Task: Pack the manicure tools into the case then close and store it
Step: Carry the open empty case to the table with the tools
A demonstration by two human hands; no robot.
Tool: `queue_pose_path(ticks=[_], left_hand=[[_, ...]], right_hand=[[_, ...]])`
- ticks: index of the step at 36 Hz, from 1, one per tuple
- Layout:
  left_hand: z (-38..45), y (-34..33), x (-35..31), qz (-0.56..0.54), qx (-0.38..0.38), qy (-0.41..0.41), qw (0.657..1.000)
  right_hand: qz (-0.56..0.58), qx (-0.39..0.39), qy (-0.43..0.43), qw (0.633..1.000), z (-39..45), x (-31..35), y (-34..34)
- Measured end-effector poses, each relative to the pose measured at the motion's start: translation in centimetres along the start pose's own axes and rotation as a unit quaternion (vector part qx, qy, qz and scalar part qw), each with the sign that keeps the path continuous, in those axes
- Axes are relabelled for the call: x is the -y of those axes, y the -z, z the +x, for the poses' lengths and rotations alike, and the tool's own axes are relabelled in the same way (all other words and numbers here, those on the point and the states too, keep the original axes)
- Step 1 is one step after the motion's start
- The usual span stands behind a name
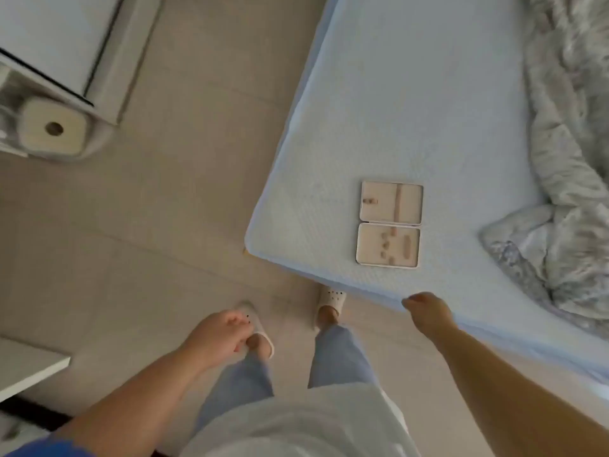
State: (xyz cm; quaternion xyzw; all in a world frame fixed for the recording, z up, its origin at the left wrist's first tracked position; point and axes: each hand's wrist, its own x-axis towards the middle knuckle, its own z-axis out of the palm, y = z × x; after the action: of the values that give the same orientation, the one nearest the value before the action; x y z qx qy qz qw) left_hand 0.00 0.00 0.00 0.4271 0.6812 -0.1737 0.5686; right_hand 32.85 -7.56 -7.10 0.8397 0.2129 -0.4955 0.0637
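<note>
An open manicure case (389,224) lies flat on the light blue bed (412,94), near its front corner. Its two beige halves face up, with small brown loops and straps inside; I cannot make out any tools in it. My right hand (426,310) hangs at the bed's front edge, below the case, fingers loosely curled and holding nothing. My left hand (219,333) hangs over the floor to the left, fingers relaxed and empty. The view is blurred.
A crumpled grey blanket (570,159) covers the bed's right side. A white cabinet (66,44) and a round-holed beige box (54,128) stand at the upper left. A white surface edge (29,364) sits at the lower left. My slippered feet (329,305) stand on tiled floor.
</note>
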Motion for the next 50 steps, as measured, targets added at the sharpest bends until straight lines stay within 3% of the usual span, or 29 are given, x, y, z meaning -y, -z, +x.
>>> queue_pose_path(ticks=[5,9,17,24,29,36,42,48,50], left_hand=[[4.9,-3.3,-2.6,-0.040,-0.001,-0.006,0.999],[7.6,-4.9,-4.2,-0.047,0.002,0.004,0.999],[8.9,-4.9,-5.1,-0.062,-0.008,0.045,0.997],[4.9,-3.0,-6.0,-0.049,-0.013,0.025,0.998],[0.6,-0.1,-7.4,-0.081,-0.032,0.000,0.996],[-5.0,5.6,-8.5,-0.139,-0.078,-0.063,0.985],[-8.3,12.0,-8.2,-0.215,-0.127,-0.122,0.961],[-8.2,20.7,-5.1,-0.218,-0.197,-0.172,0.940],[-8.0,22.5,-5.0,-0.202,-0.186,-0.190,0.942]], right_hand=[[-0.011,-0.032,-0.005,0.999,8.7,3.0,3.6],[0.017,-0.011,-0.029,0.999,13.7,4.0,3.8],[0.112,0.002,-0.051,0.992,15.4,4.1,2.2],[0.262,0.057,-0.029,0.963,10.3,5.2,3.6],[0.188,0.015,0.060,0.980,4.6,7.8,5.9],[0.192,0.030,0.170,0.966,-4.2,12.2,9.2],[0.207,0.121,0.264,0.934,-12.1,17.6,9.4],[0.190,0.229,0.313,0.902,-19.4,25.9,6.5],[0.174,0.253,0.316,0.898,-21.3,27.7,6.0]])
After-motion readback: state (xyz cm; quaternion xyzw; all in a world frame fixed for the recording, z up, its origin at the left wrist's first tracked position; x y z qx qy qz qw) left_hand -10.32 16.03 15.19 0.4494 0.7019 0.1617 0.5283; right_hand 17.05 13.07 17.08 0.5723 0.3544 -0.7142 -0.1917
